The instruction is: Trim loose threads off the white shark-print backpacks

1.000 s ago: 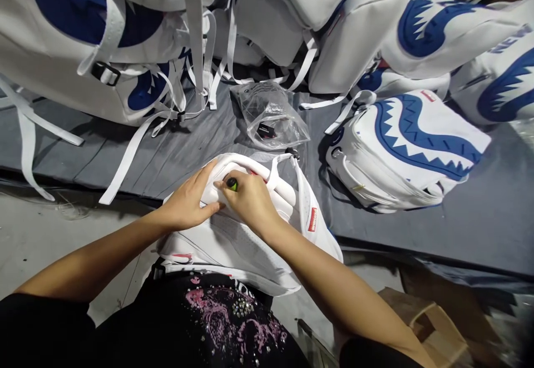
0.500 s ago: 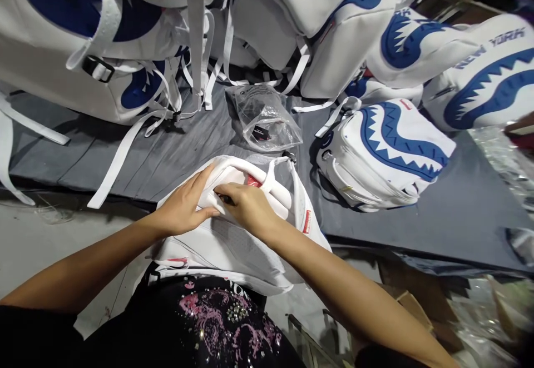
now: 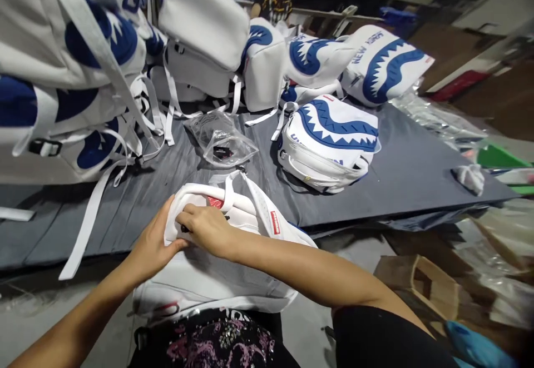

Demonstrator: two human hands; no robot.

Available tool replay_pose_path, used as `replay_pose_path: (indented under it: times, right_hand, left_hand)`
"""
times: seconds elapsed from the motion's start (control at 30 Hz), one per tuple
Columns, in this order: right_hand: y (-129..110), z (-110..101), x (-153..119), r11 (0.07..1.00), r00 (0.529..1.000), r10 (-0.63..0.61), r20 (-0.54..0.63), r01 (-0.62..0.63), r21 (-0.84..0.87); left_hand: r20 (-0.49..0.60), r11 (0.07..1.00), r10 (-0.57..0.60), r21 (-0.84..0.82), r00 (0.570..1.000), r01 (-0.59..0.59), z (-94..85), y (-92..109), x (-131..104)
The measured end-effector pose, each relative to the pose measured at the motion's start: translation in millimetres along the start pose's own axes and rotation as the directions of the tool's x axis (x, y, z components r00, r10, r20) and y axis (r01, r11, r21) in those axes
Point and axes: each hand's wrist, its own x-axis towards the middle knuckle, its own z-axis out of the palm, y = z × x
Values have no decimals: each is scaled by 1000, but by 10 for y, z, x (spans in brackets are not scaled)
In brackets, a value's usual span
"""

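Observation:
A white backpack [image 3: 225, 279] lies across the table's front edge against my body, with a red label on its strap. My left hand [image 3: 161, 240] grips its upper left edge, fingers behind the panel and thumb in front. Close beside it, my right hand [image 3: 208, 229] is closed with curled fingers at the bag's padded side. A small black thing [image 3: 184, 228] pokes out of the right fist; its kind is mostly hidden. Behind the backpack, a clear plastic bag [image 3: 221, 137] with a black tag lies on the table.
To the right on the dark-covered table [image 3: 417, 168] rests another white backpack [image 3: 334, 140] with a blue shark-mouth print. More white backpacks [image 3: 204, 23] are piled along the back and left, straps hanging loose. A cardboard box [image 3: 434, 284] sits below right. Another person [image 3: 277, 1] is in the background.
My view has swung to the right, so the table and bags appear further left. Both hands remain at the backpack's edge, and its panel is now lifted more upright by my left hand.

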Motion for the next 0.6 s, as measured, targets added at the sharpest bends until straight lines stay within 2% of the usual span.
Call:
replay_pose_path:
  times: [0.1, 0.2, 0.27, 0.3, 0.4, 0.47, 0.53, 0.6]
  right_hand:
    - [32, -39, -18, 999, 999, -45, -10, 44, -24]
    - [166, -127, -308, 987, 995, -73, 64, 82, -137]
    - [312, -179, -604, 979, 988, 33, 151, -2, -204]
    - [387, -200, -751, 968, 974, 127, 185, -81, -238]
    - [523, -222, -1110, 900, 917, 369, 153, -311, -306]
    - [506, -175, -1311, 857, 882, 468, 52, -439, -269]
    - [420, -80, -1530, 834, 842, 538, -38, -538, -123]
    - [300, 2, -1771, 858, 854, 512, -92, -503, 108]
  left_hand:
    - [-2, 1000, -9, 6, 1000, 9, -20, -9, 17]
    - [4, 997, -73, 8, 997, 73, -36, 84, 42]
    - [0, 990, -138, -8, 990, 138, -21, 162, 64]
    - [4, 985, -169, -26, 986, 169, -8, 195, 74]
    - [76, 964, -231, -115, 970, 239, 19, 270, 71]
    - [117, 946, -253, -176, 960, 271, 20, 340, 26]
    - [131, 940, -252, -202, 959, 275, 19, 465, -43]
    - [135, 954, -205, -193, 969, 229, 32, 663, -106]
